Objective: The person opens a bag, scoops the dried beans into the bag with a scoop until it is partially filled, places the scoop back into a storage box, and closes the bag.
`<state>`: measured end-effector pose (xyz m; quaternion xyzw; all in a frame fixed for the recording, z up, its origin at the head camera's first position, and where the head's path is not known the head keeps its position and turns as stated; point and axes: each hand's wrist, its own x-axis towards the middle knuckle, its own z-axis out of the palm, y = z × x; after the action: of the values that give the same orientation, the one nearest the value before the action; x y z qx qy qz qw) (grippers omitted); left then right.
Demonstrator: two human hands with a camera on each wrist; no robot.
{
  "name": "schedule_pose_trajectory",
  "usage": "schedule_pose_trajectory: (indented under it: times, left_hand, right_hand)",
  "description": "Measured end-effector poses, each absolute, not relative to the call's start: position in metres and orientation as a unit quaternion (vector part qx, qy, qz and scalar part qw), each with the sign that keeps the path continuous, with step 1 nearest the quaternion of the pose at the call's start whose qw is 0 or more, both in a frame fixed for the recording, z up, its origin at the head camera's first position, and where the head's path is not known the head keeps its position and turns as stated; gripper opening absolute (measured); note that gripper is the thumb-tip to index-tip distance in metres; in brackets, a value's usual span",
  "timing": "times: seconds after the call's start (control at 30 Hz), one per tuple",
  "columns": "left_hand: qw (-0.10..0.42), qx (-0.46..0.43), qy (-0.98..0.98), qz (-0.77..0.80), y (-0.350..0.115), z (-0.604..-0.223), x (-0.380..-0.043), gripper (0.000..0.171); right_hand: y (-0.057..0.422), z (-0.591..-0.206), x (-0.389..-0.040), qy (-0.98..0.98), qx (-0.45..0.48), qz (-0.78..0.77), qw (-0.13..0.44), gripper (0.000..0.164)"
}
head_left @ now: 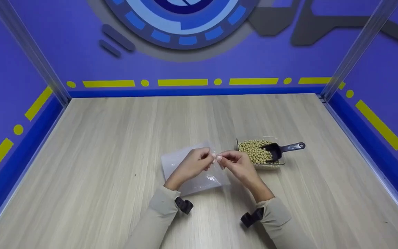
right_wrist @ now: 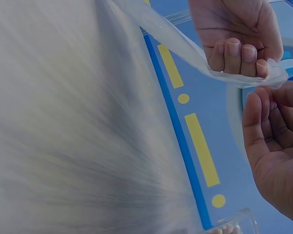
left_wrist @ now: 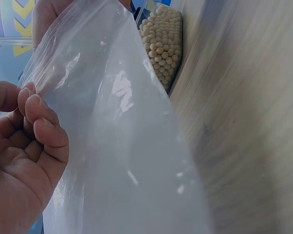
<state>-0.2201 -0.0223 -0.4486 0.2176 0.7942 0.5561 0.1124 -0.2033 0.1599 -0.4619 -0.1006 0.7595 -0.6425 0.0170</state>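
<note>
A clear plastic zip bag (head_left: pixel 199 183) hangs from both hands above the middle of the table. My left hand (head_left: pixel 193 163) pinches its top edge between thumb and curled fingers. Close beside it, nearly touching, my right hand (head_left: pixel 239 167) pinches the same edge. In the left wrist view the bag (left_wrist: pixel 132 146) looks flat, with nothing visible inside, and partly covers the right hand. In the right wrist view the left hand (right_wrist: pixel 241 44) and right hand (right_wrist: pixel 278 141) meet at the bag's rim (right_wrist: pixel 224 77).
Just right of the hands stands a clear container (head_left: pixel 268 167) of round pale beans (head_left: pixel 254 150). A black scoop (head_left: pixel 291 147) rests in the beans, its handle pointing right over the rim. Blue printed walls (head_left: pixel 192 69) border the wooden table (head_left: pixel 98 148).
</note>
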Motion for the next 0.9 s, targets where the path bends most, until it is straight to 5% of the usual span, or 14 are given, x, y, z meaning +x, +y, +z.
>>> schedule_pose_trajectory:
  times: [0.9]
  left_hand:
    - [0.115,0.231,0.799,0.543,-0.0306,-0.4475,-0.2187,0.029]
  right_hand:
    - [0.1694,-0.4627,-0.2116,0.773,-0.056,-0.632,-0.006,0.019]
